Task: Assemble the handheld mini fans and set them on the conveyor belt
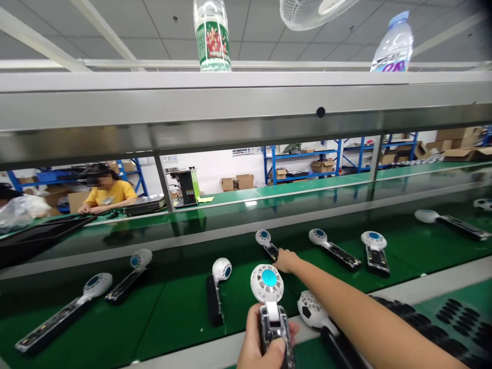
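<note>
My left hand (265, 342) is wrapped round the dark handle of a small hand-held fan (268, 283), its white round head with a blue centre pointing up. My right hand (285, 260) stretches out over the green conveyor belt (172, 302), fingers closed on the handle of another fan (266, 242). A further fan (313, 311) lies under my right forearm at the belt's near edge.
Several more fans lie spread along the belt. A metal shelf beam (230, 107) overhead carries two water bottles. Beyond the belt a person in a yellow shirt (109, 195) works at a bench. A tray of dark parts (453, 318) lies at right.
</note>
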### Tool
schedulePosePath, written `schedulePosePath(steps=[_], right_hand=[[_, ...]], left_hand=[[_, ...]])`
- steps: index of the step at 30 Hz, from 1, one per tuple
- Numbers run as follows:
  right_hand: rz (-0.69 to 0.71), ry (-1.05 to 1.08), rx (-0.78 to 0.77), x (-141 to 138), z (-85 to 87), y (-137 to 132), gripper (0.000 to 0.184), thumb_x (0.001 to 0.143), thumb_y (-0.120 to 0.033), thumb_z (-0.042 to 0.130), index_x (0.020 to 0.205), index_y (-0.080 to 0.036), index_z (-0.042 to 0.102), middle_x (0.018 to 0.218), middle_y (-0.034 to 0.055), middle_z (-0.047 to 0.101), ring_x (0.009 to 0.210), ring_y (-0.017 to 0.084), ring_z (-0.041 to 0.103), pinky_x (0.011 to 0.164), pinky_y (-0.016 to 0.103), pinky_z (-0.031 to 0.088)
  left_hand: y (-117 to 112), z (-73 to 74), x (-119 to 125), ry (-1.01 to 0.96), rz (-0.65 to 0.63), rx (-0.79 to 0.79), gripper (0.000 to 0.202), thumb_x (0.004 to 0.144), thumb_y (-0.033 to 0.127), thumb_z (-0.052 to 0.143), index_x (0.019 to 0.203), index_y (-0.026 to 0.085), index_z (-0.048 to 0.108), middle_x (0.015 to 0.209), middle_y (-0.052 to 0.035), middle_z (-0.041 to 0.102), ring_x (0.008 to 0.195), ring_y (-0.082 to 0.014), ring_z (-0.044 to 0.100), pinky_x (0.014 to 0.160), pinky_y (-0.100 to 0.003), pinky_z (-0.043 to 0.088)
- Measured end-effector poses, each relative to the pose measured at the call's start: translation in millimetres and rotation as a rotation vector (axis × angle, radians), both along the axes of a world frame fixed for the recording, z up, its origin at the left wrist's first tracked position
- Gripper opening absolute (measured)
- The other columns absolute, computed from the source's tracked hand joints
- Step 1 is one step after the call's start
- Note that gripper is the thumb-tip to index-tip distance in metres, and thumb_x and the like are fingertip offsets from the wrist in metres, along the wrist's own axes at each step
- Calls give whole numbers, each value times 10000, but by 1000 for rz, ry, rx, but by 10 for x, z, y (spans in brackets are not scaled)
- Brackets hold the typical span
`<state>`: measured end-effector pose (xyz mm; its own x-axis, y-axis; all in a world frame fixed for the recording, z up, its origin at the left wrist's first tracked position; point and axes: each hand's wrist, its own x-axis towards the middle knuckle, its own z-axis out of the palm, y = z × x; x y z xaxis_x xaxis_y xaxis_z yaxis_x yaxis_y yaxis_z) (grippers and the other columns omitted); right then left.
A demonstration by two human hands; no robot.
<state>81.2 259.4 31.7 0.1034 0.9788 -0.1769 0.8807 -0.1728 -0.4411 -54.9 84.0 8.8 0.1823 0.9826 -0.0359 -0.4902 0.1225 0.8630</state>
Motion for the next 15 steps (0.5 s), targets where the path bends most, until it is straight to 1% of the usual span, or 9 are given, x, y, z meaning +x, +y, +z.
schedulePosePath(steps=[2,4,5,7,9,11,12,13,15], right_hand=[[-8,9,-24,12,-3,30,290,849,-284,515,1109,-157,503,1122,66,538,935,194,560,778,396,472],[-22,37,-50,53,34,17,279,851,-284,513,1099,-156,509,1096,61,551,904,184,572,752,379,484],[-29,54,-56,86,67,-14,272,852,-284,511,1091,-154,513,1078,58,559,883,177,579,736,368,491],[-41,87,-29,170,156,-142,262,854,-288,508,1078,-152,517,1050,54,569,848,166,587,710,351,499],[-45,110,51,258,254,-373,277,860,-297,497,1098,-155,500,1027,50,576,811,157,593,692,346,500],[-34,125,159,305,329,-686,362,867,-289,472,1202,-167,407,1008,51,577,791,155,594,691,334,492],[-26,128,211,304,351,-860,432,866,-278,458,1263,-165,329,1015,61,570,806,161,592,703,326,484],[-17,130,252,287,359,-1038,509,857,-265,448,1310,-156,243,1036,77,555,836,171,587,722,317,474],[7,127,295,223,335,-1390,625,823,-239,441,1353,-146,124,1092,106,512,913,195,565,763,307,453]], left_hand=[[241,-29,-55,147,88,48,514,602,355,697,999,185,418,796,-108,680,822,-271,628,757,-382,434],[554,-32,-104,269,171,72,427,653,308,660,994,174,441,783,-94,673,751,-240,628,699,-360,443],[723,-25,-125,301,194,73,390,673,294,646,990,166,459,777,-81,666,729,-224,621,682,-351,444],[1041,6,-146,326,196,65,309,716,292,614,966,146,507,785,-54,640,716,-188,602,684,-348,448],[1271,55,-115,320,182,66,250,767,294,564,961,137,540,873,-45,612,767,-166,585,711,-357,458],[1352,123,-14,274,156,77,216,808,274,513,975,142,551,1002,-54,578,850,-164,565,743,-375,464],[1326,165,62,236,139,83,204,810,259,511,978,152,555,1054,-57,561,891,-167,553,759,-375,463],[1259,213,150,192,121,85,200,796,251,531,974,165,561,1074,-55,556,915,-168,546,771,-362,459],[1033,329,340,97,76,61,228,744,287,596,949,190,573,1020,-45,588,894,-168,560,748,-313,459]])
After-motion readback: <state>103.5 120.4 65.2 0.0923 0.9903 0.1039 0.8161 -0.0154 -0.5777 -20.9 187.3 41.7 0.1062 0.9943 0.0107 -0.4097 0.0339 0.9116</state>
